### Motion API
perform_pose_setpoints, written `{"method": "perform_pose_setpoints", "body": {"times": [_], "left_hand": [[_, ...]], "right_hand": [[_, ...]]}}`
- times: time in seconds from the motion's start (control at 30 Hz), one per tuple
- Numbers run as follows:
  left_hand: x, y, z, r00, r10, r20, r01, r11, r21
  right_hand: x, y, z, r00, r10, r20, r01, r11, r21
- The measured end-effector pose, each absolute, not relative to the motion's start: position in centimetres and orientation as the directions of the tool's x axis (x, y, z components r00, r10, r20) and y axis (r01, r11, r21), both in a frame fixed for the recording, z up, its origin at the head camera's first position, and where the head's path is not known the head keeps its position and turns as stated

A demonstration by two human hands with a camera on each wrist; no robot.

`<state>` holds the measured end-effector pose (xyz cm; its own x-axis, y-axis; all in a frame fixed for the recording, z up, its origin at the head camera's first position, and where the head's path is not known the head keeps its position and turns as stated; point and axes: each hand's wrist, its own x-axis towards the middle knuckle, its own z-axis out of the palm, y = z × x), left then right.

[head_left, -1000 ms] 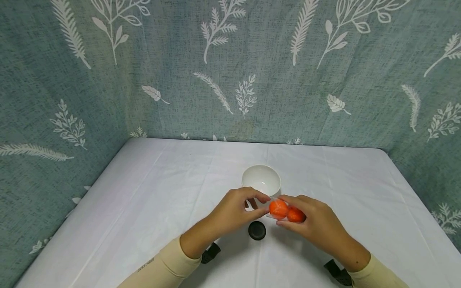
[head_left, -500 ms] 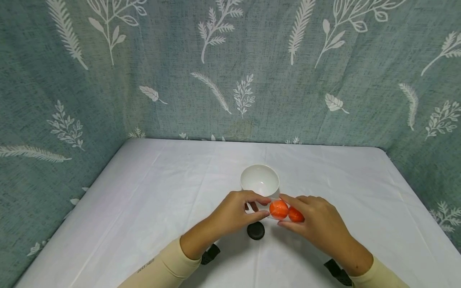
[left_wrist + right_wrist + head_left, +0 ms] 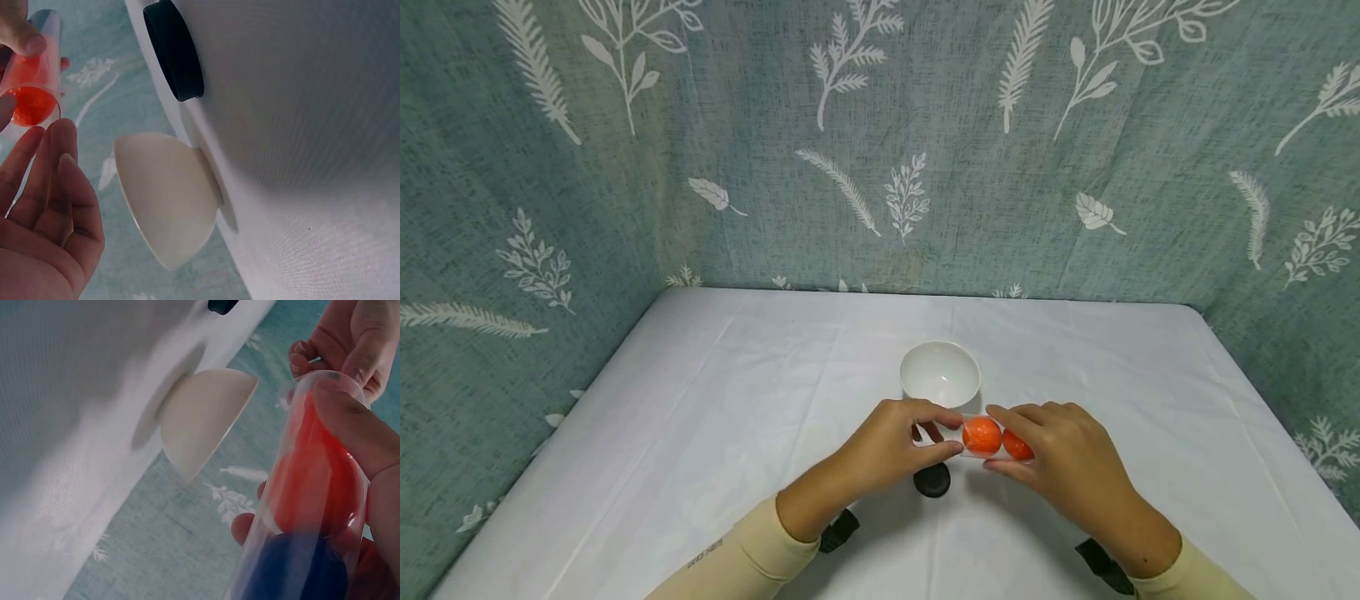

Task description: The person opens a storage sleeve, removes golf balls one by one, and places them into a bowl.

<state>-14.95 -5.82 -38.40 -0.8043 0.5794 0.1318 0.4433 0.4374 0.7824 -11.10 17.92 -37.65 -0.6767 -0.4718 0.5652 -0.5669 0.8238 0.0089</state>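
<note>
A clear plastic tube (image 3: pixel 992 439) holding orange balls, with something dark blue deeper inside, is gripped lying sideways in the curled fingers of the right hand (image 3: pixel 1060 462), just in front of the round white ceramic bowl (image 3: pixel 940 374). The left hand (image 3: pixel 887 442) curls its fingertips at the tube's open mouth, on the bowl's near side. A black round cap (image 3: pixel 932 479) lies on the white tablecloth (image 3: pixel 700 433) under the hands, nearer the person than the bowl.

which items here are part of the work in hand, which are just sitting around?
In hand:
clear tube with orange balls, gripped by the right hand
left hand at the tube's open end
black cap on the table, off the tube
white bowl, just behind the hands

Lying about:
white tablecloth
leaf-print backdrop
</note>
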Motion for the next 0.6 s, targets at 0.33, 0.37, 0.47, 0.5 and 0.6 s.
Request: {"method": "perform_pose_setpoints", "body": {"times": [0.33,0.37,0.47,0.5,0.6], "left_hand": [[-14.91,-5.8,-38.57,-0.805,0.577,0.14,0.444,0.428,0.787],[-14.9,-5.78,-38.57,-0.806,0.575,0.142,0.443,0.426,0.789],[-14.85,-5.68,-38.56,-0.814,0.563,0.142,0.431,0.422,0.797],[-14.82,-5.66,-38.57,-0.818,0.558,0.14,0.423,0.419,0.803],[-14.75,-5.59,-38.64,-0.833,0.537,0.134,0.394,0.407,0.824]], "right_hand": [[-11.07,17.98,-37.46,-0.634,-0.497,0.592,-0.571,0.818,0.076],[-11.06,17.99,-37.43,-0.627,-0.499,0.598,-0.571,0.817,0.083],[-11.01,17.98,-37.31,-0.607,-0.5,0.618,-0.575,0.813,0.093],[-10.99,17.98,-37.29,-0.602,-0.5,0.622,-0.577,0.811,0.093],[-10.91,17.96,-37.25,-0.6,-0.499,0.626,-0.584,0.807,0.083]]}}
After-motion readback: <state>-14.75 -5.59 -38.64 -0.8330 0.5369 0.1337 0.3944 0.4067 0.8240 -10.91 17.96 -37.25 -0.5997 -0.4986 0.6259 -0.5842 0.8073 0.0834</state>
